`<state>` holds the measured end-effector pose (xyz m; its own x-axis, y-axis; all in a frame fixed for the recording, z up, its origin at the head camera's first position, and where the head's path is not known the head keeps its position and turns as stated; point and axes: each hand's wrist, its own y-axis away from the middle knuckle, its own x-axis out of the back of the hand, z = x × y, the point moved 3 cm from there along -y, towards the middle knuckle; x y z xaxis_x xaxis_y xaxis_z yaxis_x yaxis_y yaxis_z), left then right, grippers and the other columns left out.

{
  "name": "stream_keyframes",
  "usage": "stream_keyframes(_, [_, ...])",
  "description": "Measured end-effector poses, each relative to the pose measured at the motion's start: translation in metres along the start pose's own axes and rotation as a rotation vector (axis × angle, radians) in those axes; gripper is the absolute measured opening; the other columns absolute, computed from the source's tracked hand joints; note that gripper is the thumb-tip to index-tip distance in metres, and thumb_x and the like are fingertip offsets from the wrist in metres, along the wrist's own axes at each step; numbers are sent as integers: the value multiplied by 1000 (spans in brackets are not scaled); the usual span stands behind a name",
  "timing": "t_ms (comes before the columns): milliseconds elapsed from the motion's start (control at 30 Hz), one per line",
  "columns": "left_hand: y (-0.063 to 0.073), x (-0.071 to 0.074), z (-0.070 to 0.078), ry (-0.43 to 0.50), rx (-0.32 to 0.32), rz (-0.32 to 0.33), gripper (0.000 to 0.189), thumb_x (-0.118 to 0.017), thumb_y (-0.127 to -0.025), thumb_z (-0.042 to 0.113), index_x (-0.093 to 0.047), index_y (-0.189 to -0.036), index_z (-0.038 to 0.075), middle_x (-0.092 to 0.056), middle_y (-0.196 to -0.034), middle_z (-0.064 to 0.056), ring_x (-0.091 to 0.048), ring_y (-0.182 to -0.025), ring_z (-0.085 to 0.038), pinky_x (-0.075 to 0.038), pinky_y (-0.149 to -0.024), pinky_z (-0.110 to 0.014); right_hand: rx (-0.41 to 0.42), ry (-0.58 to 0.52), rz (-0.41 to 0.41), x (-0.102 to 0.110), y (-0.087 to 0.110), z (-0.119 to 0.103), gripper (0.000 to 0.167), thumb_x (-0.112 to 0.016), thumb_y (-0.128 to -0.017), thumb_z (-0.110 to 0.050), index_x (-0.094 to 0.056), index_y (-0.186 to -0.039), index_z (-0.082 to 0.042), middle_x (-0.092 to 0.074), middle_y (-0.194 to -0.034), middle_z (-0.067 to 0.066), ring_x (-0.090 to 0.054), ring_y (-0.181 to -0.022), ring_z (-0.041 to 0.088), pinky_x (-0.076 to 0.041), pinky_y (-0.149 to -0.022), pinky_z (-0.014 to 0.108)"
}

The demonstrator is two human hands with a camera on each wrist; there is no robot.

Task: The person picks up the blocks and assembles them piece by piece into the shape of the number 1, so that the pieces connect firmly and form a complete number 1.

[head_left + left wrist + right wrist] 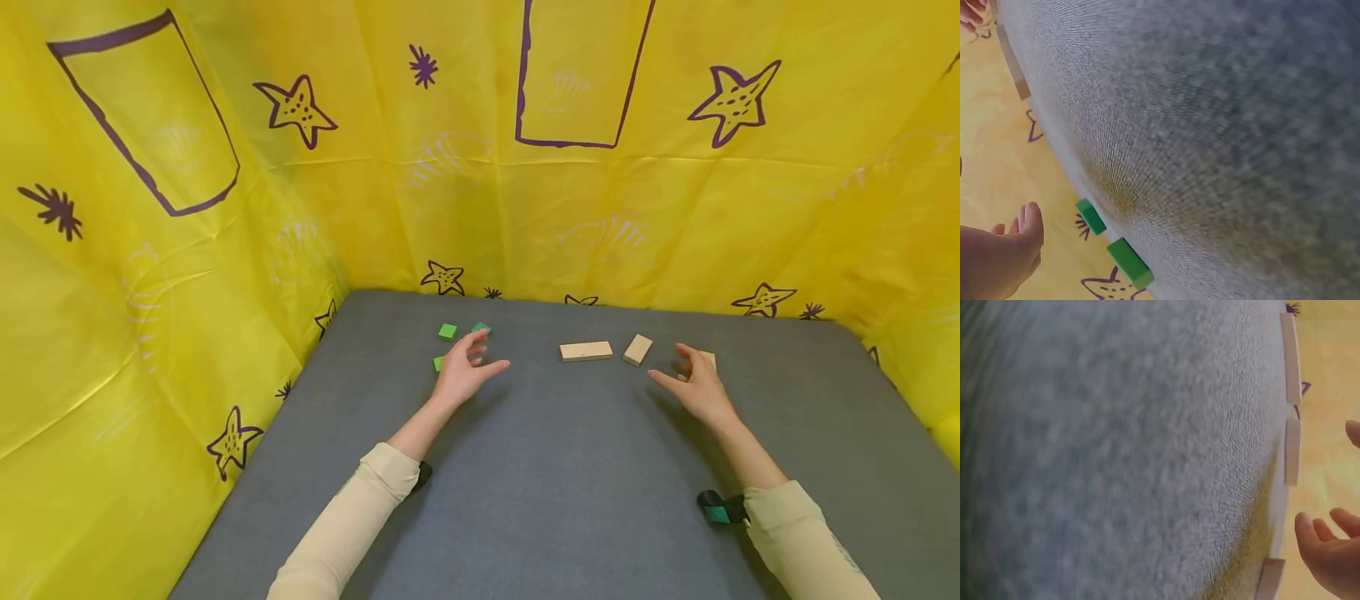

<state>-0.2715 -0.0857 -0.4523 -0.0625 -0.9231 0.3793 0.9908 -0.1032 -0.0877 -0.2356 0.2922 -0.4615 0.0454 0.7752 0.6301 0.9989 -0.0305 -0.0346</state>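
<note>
My left hand (462, 372) hovers over the green blocks with relaxed, parted fingers and holds nothing. A bright green block (447, 332) lies just beyond it, a darker green block (482, 328) sits by its fingertips, and another green block (438, 363) is partly hidden behind the hand. On the other side my right hand (701, 388) hangs above the table, thumb and fingers apart, also holding nothing. A wooden block (709, 359) is mostly covered by it. To its left lie a short wooden block (637, 350) and a longer wooden block (586, 352).
The grey table (525, 483) ends at a yellow cloth (465, 208) printed with purple starfish, which rises behind it and along both sides. A dark strap (722, 508) hangs below the right wrist.
</note>
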Motion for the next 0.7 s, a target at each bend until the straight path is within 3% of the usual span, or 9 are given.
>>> stream_keyframes(333, [-11,-18,1,24,24,-69,63,-81,-81,24,-55,-137,9,-57,-134,-11,-57,-118,-25,-47,-97,-38,-85,-116,-55,-8,-8,6,83,-66,-93,-26,-17,-149,10,-23,-148,36,-30,-130,50,-31,-103,59])
stream_keyframes(700, [-22,-40,2,22,61,-88,55,-82,-80,24,-61,-129,10,-63,-126,-8,-61,-112,-22,-51,-89,-37,-132,-168,-80,-13,-17,5,84,-67,-93,-24,-16,-150,8,-21,-151,34,-28,-132,49,-32,-104,56])
